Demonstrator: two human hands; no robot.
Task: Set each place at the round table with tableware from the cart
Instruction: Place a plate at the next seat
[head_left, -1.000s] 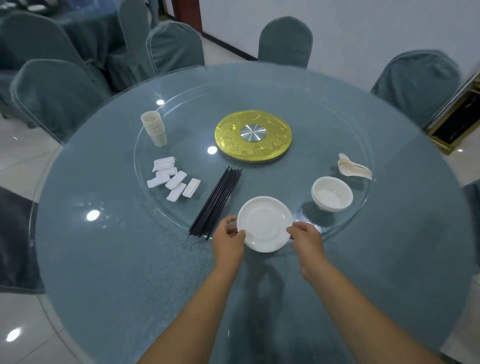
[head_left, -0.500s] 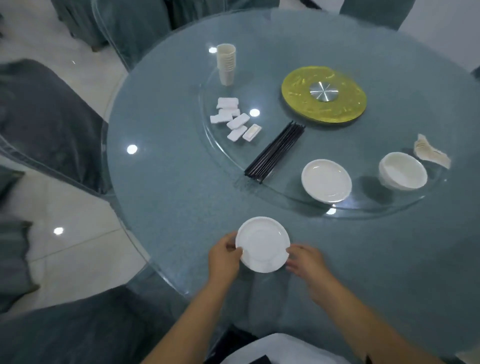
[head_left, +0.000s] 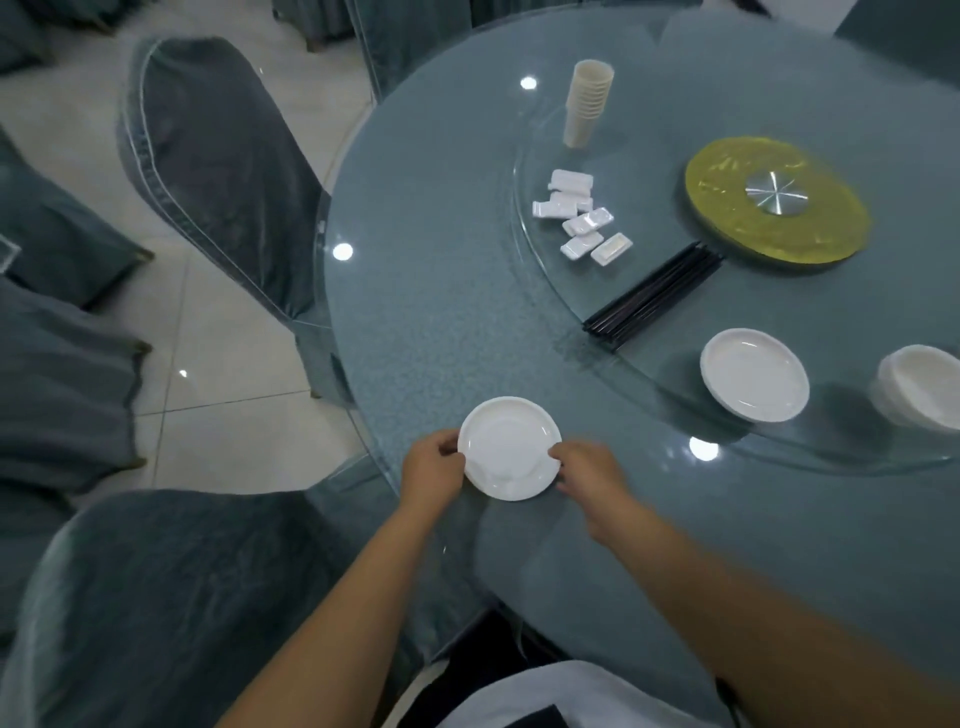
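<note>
Glass-topped round counter (head_left: 675, 545), grey-green chairs pushed in around it — lower centre of the frame, both hands pinch a small round white plate (head_left: 510, 448), left hand (head_left: 432, 470) and right hand (head_left: 587, 474) on opposite rims, apparently to square it at the counter's edge.

left hand (head_left: 434, 470), right hand (head_left: 589, 475), fingers curled

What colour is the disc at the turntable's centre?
Yellow-gold disc with a silver metal hub; head view.

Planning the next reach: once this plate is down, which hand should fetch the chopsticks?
Probably the right hand: the chopsticks lie up on its side; the left hand would cross the plate.
</note>
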